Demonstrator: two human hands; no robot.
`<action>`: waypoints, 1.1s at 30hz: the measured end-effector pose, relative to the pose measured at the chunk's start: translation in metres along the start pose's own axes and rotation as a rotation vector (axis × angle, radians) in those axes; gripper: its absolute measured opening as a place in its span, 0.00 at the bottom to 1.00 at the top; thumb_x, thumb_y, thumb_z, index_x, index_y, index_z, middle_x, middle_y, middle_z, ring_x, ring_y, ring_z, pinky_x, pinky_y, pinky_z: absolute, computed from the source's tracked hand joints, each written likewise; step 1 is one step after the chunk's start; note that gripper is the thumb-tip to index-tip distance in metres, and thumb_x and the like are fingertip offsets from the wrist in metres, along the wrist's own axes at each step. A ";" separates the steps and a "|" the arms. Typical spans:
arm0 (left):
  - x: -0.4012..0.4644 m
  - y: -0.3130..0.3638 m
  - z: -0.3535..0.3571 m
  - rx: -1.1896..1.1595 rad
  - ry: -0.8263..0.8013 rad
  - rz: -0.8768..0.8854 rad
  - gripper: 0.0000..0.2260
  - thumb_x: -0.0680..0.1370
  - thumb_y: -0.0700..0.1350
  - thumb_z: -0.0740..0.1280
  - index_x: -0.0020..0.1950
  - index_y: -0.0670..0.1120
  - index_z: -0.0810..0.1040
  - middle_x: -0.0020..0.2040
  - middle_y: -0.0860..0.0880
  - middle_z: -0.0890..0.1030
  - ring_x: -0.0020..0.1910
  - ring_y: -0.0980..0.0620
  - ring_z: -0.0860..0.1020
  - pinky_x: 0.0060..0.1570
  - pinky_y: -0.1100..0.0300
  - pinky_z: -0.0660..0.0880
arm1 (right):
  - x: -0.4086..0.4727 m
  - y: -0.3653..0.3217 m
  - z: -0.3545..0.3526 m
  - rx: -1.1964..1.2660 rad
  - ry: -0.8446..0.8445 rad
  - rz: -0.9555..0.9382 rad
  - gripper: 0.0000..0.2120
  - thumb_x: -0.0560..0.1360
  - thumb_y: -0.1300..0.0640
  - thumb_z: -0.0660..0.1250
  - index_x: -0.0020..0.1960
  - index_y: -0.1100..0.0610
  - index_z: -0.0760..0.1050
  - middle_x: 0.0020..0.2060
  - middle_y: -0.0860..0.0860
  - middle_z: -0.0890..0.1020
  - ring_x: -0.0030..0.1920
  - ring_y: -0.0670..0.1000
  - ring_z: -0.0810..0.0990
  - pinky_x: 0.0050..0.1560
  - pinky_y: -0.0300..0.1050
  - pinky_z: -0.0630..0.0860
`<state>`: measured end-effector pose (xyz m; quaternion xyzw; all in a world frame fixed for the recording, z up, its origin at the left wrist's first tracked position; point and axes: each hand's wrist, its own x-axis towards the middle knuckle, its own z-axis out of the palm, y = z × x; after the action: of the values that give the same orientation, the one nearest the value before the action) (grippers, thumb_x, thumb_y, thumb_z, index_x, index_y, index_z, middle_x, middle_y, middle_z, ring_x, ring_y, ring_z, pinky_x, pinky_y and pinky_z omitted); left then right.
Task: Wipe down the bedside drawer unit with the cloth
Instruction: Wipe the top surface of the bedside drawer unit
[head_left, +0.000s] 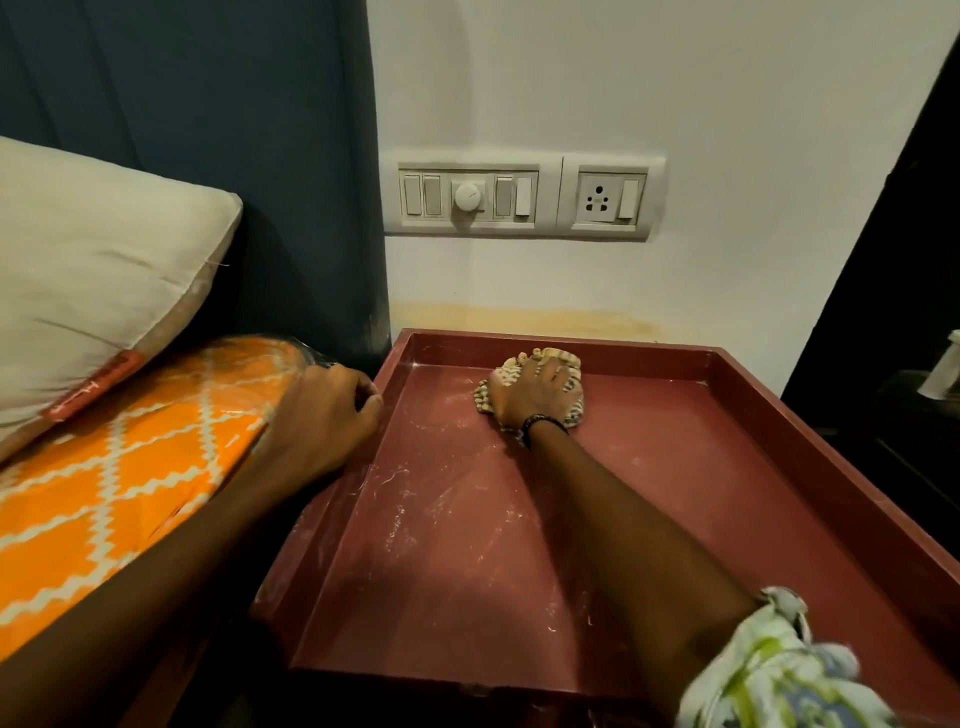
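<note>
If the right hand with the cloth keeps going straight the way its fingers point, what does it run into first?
Most likely the back rim of the red drawer unit, just beyond the cloth under the right hand. The wall stands behind it; depth is hard to judge.

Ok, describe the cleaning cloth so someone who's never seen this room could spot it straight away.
Start at the dark red drawer unit beside the bed, under the wall switches. Near its back edge, the right hand presses on the cloth. It is the only crumpled, pale striped thing on the dusty red surface.
</note>
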<state>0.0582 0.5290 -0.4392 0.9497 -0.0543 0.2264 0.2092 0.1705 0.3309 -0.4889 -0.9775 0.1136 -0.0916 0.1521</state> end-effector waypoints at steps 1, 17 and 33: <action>-0.001 0.001 -0.002 -0.007 0.003 -0.004 0.11 0.79 0.45 0.63 0.54 0.42 0.83 0.47 0.44 0.85 0.36 0.56 0.77 0.32 0.73 0.63 | -0.001 -0.006 0.003 0.002 -0.004 -0.063 0.34 0.78 0.36 0.51 0.76 0.56 0.56 0.76 0.59 0.55 0.75 0.61 0.52 0.73 0.61 0.49; 0.011 -0.010 -0.017 -0.454 -0.057 -0.341 0.06 0.78 0.37 0.65 0.49 0.37 0.82 0.43 0.42 0.83 0.41 0.51 0.81 0.39 0.66 0.76 | -0.004 -0.004 0.002 0.004 0.028 0.002 0.35 0.78 0.36 0.52 0.75 0.58 0.57 0.76 0.60 0.53 0.75 0.61 0.52 0.74 0.61 0.50; 0.009 -0.009 -0.014 -0.495 -0.019 -0.371 0.08 0.79 0.37 0.63 0.48 0.36 0.82 0.45 0.40 0.83 0.45 0.46 0.82 0.47 0.58 0.79 | 0.005 -0.003 0.009 -0.040 -0.075 -0.517 0.31 0.76 0.32 0.50 0.72 0.50 0.64 0.73 0.52 0.63 0.72 0.54 0.60 0.68 0.56 0.60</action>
<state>0.0624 0.5435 -0.4272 0.8657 0.0646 0.1553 0.4714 0.1776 0.3350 -0.4955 -0.9796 -0.1438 -0.0888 0.1082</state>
